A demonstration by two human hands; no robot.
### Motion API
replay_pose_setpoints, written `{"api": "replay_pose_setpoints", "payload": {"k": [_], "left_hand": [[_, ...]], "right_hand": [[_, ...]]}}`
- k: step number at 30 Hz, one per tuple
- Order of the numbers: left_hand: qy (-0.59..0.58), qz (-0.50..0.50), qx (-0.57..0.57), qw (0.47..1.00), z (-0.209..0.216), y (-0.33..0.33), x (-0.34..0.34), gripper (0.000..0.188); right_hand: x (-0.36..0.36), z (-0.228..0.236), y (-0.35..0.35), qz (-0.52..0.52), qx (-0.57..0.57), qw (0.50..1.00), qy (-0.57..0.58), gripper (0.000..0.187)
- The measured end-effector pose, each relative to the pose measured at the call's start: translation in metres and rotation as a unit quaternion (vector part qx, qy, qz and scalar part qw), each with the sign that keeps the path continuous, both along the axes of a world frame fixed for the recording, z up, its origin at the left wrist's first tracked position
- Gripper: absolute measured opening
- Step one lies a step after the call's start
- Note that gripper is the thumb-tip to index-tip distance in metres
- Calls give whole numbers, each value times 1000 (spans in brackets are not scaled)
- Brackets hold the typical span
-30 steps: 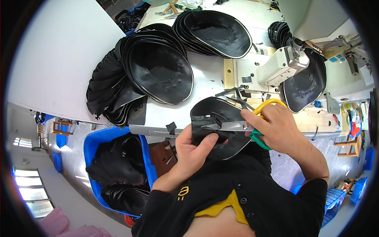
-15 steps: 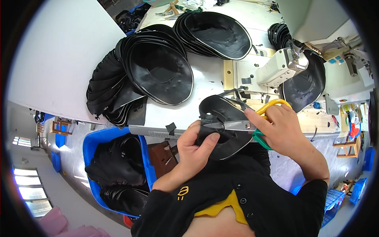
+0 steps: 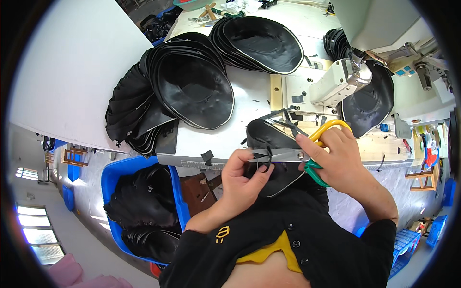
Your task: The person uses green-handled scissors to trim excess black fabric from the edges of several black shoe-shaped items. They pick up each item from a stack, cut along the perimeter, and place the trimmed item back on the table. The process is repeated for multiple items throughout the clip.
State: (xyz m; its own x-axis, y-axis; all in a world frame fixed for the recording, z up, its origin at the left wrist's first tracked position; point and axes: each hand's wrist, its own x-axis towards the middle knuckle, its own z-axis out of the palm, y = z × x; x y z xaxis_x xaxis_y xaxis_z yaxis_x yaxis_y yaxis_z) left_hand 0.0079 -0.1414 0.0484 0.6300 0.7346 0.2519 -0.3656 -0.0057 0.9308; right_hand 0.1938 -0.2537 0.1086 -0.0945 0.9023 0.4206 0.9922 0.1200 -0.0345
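Observation:
My right hand (image 3: 340, 161) grips scissors (image 3: 287, 154) with one yellow and one green handle loop. Their blades point left and are spread a little, around a thin black strip at the rim of a black, cup-shaped piece (image 3: 281, 181). That piece lies partly over the table's front edge, above my lap. My left hand (image 3: 244, 180) is closed by the blade tips, thumb and finger pinching the strip or rim; the exact spot is partly hidden. Behind the piece, thin black strips (image 3: 283, 113) trail toward the sewing machine (image 3: 336, 85).
Nested black cup-shaped pieces stand in a left stack (image 3: 194, 93) and a far stack (image 3: 263, 43). Another black piece (image 3: 367, 98) lies beyond the machine. A blue bin (image 3: 180, 201) of similar pieces stands below the table at left. Black scraps (image 3: 207, 156) dot the tabletop.
My left hand has turned and shifted slightly right, pulling the strip up by the blades. The scissor blades now show spread apart. The black piece has moved slightly right.

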Motion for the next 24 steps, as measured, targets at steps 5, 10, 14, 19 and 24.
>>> {"api": "replay_pose_setpoints", "payload": {"k": [5, 10, 14, 19, 24], "left_hand": [[9, -1, -18, 1000, -3, 3, -2, 19], [-30, -30, -183, 982, -3, 15, -7, 22], [-29, -23, -237, 971, -10, 26, -10, 24], [-64, 9, -253, 965, -16, 27, -9, 20], [-74, 22, -261, 962, -16, 21, -8, 21]], "right_hand": [[1, -3, -2, -24, -7, 1000, -19, 58], [10, -16, -7, -96, -3, 976, 196, 60], [9, -25, -13, -76, -126, 920, 364, 68], [-1, -45, -7, 3, -165, 923, 347, 72], [-19, -49, 1, -7, -86, 969, 233, 67]]}}
